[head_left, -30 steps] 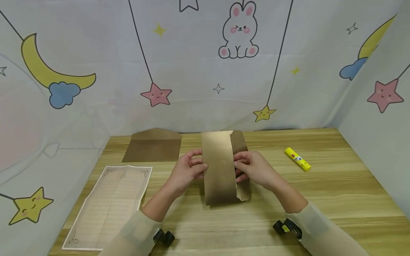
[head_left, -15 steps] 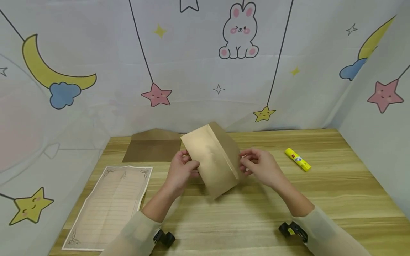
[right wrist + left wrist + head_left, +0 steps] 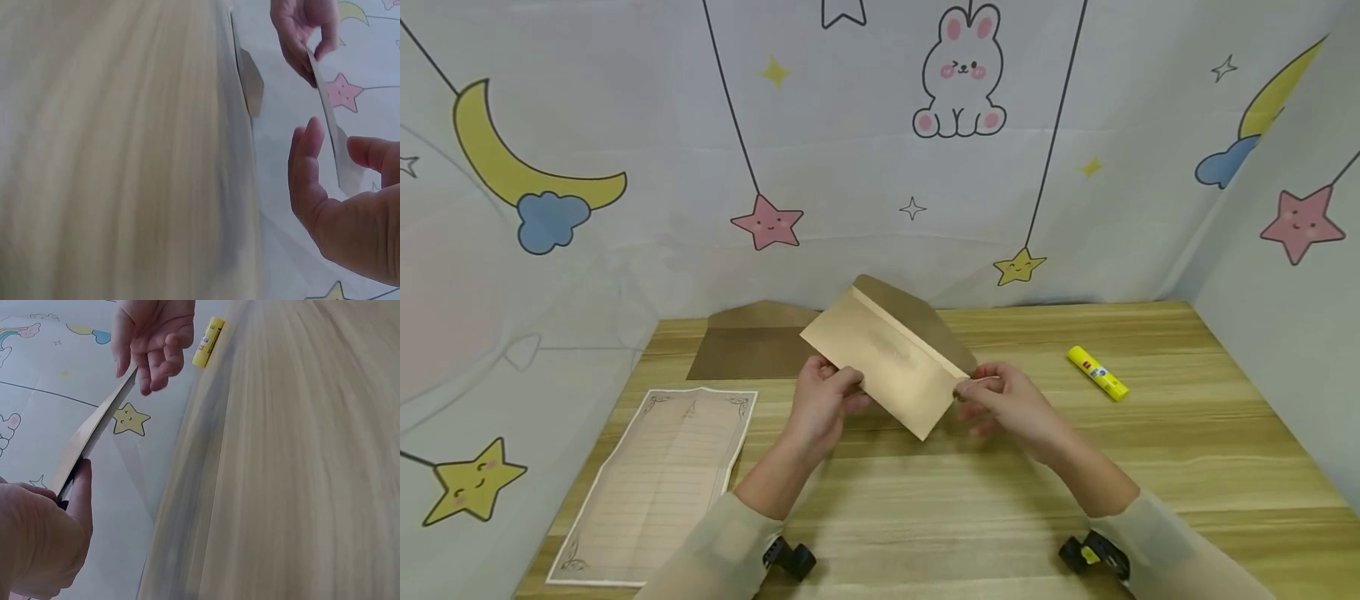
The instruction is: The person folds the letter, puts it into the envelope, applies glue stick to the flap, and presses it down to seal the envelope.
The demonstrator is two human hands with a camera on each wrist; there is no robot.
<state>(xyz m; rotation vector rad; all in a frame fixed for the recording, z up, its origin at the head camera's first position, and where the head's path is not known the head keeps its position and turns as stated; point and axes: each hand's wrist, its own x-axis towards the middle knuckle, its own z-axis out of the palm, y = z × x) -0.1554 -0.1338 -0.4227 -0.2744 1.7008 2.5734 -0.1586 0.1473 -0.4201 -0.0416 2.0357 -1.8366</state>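
A brown-gold envelope [image 3: 887,358] is held up tilted over the table, with its darker flap [image 3: 917,321] raised at the upper right. My left hand [image 3: 818,408] pinches its lower left edge, thumb on the near face and fingers behind. At its right corner, the thumb of my right hand [image 3: 1017,410] lies on the front and the index finger behind, while the other fingers hang loose and blurred. In the left wrist view the envelope [image 3: 94,428] shows nearly edge-on between both hands. The right wrist view also has its thin edge [image 3: 328,115] passing between right thumb and fingers.
Another brown envelope [image 3: 752,354] lies flap up at the table's back left. A lined letter sheet [image 3: 651,483] with a decorated border lies at the left. Toward the right is a yellow glue stick [image 3: 1097,373]. A printed cloth [image 3: 850,150] hangs behind the wooden table [image 3: 1187,433].
The envelope has turned from standing upright to lying slantwise, with its flap now at the upper right. My right hand has let go of its side and taken the right corner.
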